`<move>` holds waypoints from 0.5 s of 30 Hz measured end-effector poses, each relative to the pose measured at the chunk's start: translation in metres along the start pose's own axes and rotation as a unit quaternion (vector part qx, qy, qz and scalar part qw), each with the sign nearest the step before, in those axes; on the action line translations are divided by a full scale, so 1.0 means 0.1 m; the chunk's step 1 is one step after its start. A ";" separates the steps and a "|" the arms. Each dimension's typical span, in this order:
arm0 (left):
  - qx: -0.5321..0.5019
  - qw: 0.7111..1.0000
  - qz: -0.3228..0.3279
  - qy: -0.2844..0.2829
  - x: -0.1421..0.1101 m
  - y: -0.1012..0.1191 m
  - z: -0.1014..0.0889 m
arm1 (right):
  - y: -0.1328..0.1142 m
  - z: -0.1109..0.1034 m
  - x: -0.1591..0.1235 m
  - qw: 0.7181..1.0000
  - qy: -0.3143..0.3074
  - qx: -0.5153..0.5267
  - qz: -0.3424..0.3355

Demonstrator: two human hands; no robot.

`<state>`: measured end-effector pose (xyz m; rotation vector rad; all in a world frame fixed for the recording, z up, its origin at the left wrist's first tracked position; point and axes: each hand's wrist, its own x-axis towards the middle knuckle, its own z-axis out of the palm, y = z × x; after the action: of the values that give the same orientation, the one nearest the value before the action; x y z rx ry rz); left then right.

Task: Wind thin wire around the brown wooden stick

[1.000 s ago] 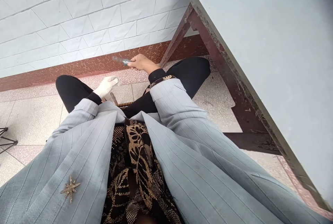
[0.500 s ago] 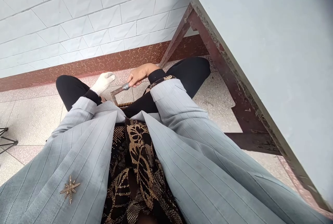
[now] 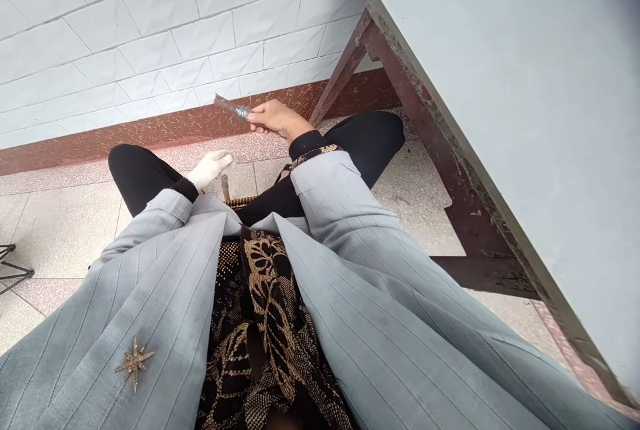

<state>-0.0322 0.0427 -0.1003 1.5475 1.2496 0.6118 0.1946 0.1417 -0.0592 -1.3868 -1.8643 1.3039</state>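
My right hand, bare, is closed around the near end of a short rusty metal bar bound with silvery wire. The bar is raised in front of the wall's foot, pointing left, its far end slightly blurred. Lower and to the left, my left hand wears a white glove, fingers drawn together. Whatever they pinch is too small to make out. Just below the gloved fingertips a thin brownish stick stands upright between my legs; its lower end is hidden by my jacket. Whether the glove touches it, I cannot tell.
My bent knees in black trousers spread to both sides. A table with dark red legs stands close on the right. A white tiled wall with a red-brown base is ahead. Thin black metal legs show at the far left.
My right hand has lifted the wire-bound bar up and away from the stick. My gloved left hand has shifted slightly right and a little lower.
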 end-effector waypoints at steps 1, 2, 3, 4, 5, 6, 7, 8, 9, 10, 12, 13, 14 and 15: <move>0.005 1.000 -0.001 -0.001 -0.01 0.02 0.00 | 0.02 0.02 0.03 1.000 0.015 -0.012 0.017; 0.012 1.000 -0.003 -0.002 -0.01 0.05 0.00 | 0.03 0.03 0.06 0.999 0.021 -0.035 0.030; 0.020 1.000 -0.003 -0.003 -0.02 0.06 -0.01 | 0.04 0.05 0.08 0.996 0.021 -0.070 0.040; 0.032 0.999 0.000 -0.004 -0.02 0.08 -0.02 | 0.05 0.07 0.09 0.992 0.014 -0.114 0.048; 0.045 0.999 0.005 -0.001 -0.01 0.08 -0.03 | 0.05 0.09 0.09 0.986 0.001 -0.160 0.052; 0.059 0.998 0.013 0.004 0.00 0.08 -0.04 | 0.04 0.11 0.09 0.977 -0.016 -0.205 0.056; 0.073 0.997 0.020 0.012 0.00 0.08 -0.05 | 0.02 0.12 0.08 0.967 -0.036 -0.246 0.059; 0.085 0.996 0.027 0.021 0.01 0.08 -0.06 | 0.00 0.14 0.07 0.956 -0.057 -0.280 0.060; 0.095 0.994 0.033 0.032 0.02 0.08 -0.07 | -0.02 0.15 0.05 0.946 -0.080 -0.309 0.061; 0.102 0.993 0.039 0.042 0.02 0.08 -0.08 | -0.03 0.16 0.04 0.935 -0.102 -0.336 0.060; 0.113 0.991 0.049 0.058 0.02 0.10 -0.10 | -0.04 0.18 0.02 0.913 -0.151 -0.374 0.060; 0.118 0.989 0.053 0.065 0.02 0.11 -0.11 | -0.04 0.19 0.02 0.906 -0.181 -0.379 0.061; 0.124 0.988 0.054 0.074 0.01 0.12 -0.13 | -0.03 0.20 0.02 0.899 -0.216 -0.374 0.069; 0.131 0.987 0.052 0.082 0.01 0.14 -0.14 | -0.01 0.21 0.03 0.895 -0.255 -0.358 0.081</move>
<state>-0.0382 0.0498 -0.0826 1.8195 1.4241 0.6738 0.1767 0.1357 -0.0677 -1.6794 -2.8448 1.1749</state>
